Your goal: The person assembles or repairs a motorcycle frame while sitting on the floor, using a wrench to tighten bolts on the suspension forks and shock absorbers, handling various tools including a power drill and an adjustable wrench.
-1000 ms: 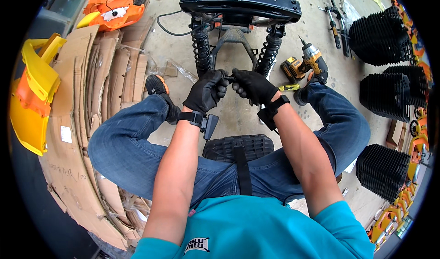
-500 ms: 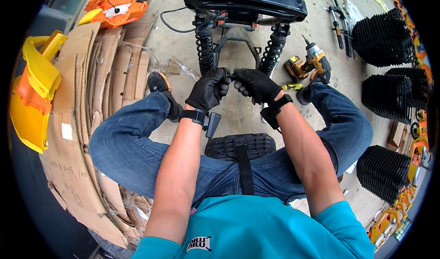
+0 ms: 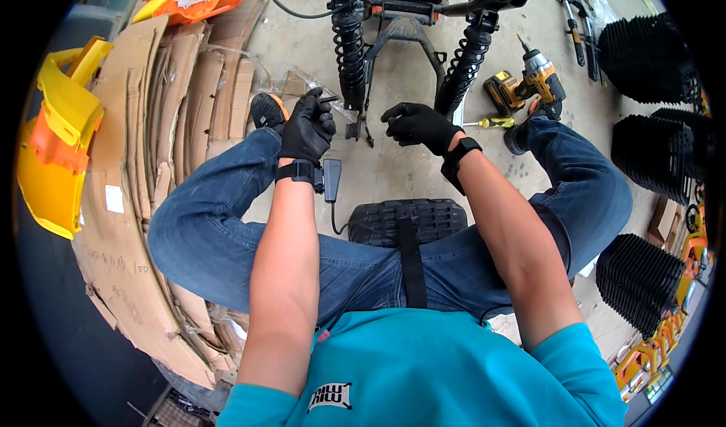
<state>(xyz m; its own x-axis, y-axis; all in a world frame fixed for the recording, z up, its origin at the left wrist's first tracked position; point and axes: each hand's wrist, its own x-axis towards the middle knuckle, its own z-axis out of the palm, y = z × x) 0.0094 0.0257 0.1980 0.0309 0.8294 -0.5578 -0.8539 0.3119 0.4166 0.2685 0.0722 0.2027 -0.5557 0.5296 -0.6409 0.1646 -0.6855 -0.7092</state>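
While the left hand (image 3: 308, 128) pinches one small dark rod (image 3: 328, 99) at upper centre, the right hand (image 3: 417, 127) curls, contents unclear. Two spring shocks (image 3: 349, 49) show above; one drill (image 3: 540, 70) lies upper right.

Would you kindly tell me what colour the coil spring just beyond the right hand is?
The coil spring is black; the head view, the only one, shows it.

bright, diffuse light falls evenly on the pale concrete floor (image 3: 401, 170) and glosses the left forearm (image 3: 285, 283), the gloved left hand (image 3: 306, 128) and right hand (image 3: 420, 127) read as dark, low-detail shapes, and fisheye distortion bows the cardboard sheets (image 3: 113, 234) near a blue-fringed black rim.
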